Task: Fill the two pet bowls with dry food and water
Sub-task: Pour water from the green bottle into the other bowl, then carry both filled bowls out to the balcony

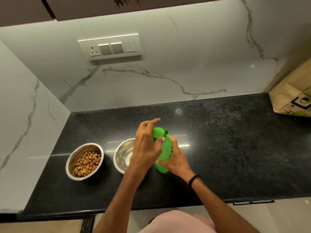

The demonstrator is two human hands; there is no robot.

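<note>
My right hand [176,159] wraps round the body of the green plastic bottle [165,148], a black wristband [193,179] on that wrist. My left hand [145,147] arches over its top, thumb against the cap, forefinger lifted. Both forearms reach forward and converge.

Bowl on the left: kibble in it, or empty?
Partly filled. The left bowl holds a layer of brown kibble covering its bottom, with bare steel wall showing above it up to the rim.
</note>
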